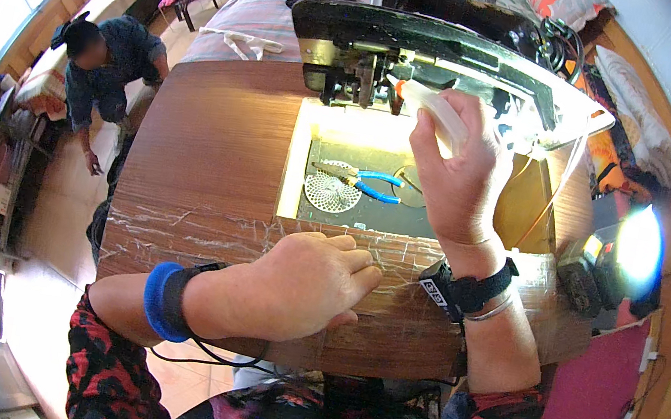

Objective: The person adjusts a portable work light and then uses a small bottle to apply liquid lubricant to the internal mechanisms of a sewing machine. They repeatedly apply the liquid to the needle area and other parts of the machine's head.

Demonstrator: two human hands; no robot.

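Observation:
A black sewing machine (431, 37) is tipped back on the far side of the table, its metal underside facing me. In my right hand (468, 164) is a small whitish squeeze bottle (446, 120) with an orange-red collar. Its narrow tip points left at the machine's lower metal parts; whether it touches them I cannot tell. My left hand (303, 283) rests near the table's front edge, fingers curled together, nothing visible in it. Between hands and machine, blue-handled pliers (377, 193) lie in the recess, partly over a white perforated disc (327, 193).
The wooden tabletop (207, 138) surrounds the rectangular recess. A bright lamp (641, 242) shines at the right, beside a dark device (581, 277). A thin cable (561, 178) hangs by the machine. Another person (109, 67) bends down at the left. A bed (252, 11) stands behind.

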